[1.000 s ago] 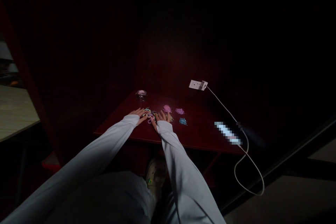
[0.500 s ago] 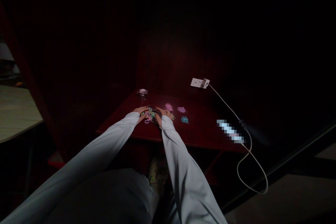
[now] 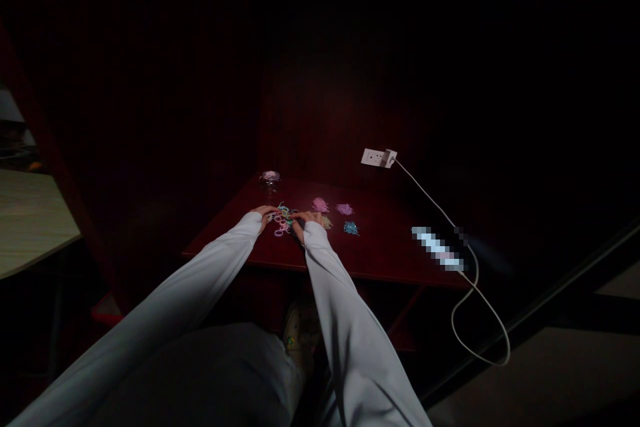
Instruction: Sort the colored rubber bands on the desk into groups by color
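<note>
The left hand (image 3: pixel 263 215), loosely curved, touches the left edge of a mixed pile of coloured bands (image 3: pixel 283 219) on the dark red surface (image 3: pixel 240 240). The right hand (image 3: pixel 306 221), partly closed, reaches its right edge; whether either grips a band, I cannot tell. Pink (image 3: pixel 320 204), purple (image 3: pixel 345 209) and blue piles (image 3: pixel 351 228) lie right of the hands, a jar (image 3: pixel 271 180) beyond the left.

On dark-red flat table (image 3: pixel 390 250): clear round jar (image 3: pixel 271 178), rear L; multicolour ring pile (image 3: pixel 283 221), fwd. of jar; pink stringy heap (image 3: pixel 320 204), R of ring pile; purple stringy heap (image 3: pixel 345 209), R of pink; blue stringy heap (image 3: pixel 351 228), fwd. of purple.
</note>
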`<state>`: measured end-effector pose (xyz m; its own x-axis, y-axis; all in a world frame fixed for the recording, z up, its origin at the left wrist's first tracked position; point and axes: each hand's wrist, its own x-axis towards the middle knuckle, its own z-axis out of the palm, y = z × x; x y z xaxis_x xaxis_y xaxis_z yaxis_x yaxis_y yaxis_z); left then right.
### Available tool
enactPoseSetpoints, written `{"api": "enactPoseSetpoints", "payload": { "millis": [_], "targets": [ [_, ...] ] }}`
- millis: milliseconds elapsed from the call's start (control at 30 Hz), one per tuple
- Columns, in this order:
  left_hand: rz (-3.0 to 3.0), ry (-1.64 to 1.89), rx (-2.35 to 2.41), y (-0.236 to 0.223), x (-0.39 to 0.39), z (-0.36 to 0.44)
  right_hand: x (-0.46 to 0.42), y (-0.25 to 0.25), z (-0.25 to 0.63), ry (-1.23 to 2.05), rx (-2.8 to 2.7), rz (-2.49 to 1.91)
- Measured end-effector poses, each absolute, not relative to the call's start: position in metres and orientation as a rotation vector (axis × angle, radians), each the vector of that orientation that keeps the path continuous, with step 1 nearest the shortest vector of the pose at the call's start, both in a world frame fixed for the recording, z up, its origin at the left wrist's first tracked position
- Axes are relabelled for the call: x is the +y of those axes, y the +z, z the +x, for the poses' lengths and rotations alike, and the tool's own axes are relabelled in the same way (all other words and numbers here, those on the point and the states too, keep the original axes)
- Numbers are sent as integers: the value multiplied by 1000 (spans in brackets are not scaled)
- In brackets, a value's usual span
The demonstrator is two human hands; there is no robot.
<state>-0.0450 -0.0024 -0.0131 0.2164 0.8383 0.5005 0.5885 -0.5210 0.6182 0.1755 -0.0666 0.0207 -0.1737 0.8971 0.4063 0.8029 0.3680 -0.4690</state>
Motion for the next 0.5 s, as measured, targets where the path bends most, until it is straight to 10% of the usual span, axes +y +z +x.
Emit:
{"api": "enactPoseSetpoints", "payload": {
  "millis": [500],
  "targets": [
    [2143, 1119, 1584, -15, 1, -41, -69, 32, 133, -148, -2239, -1497]
  ]
}}
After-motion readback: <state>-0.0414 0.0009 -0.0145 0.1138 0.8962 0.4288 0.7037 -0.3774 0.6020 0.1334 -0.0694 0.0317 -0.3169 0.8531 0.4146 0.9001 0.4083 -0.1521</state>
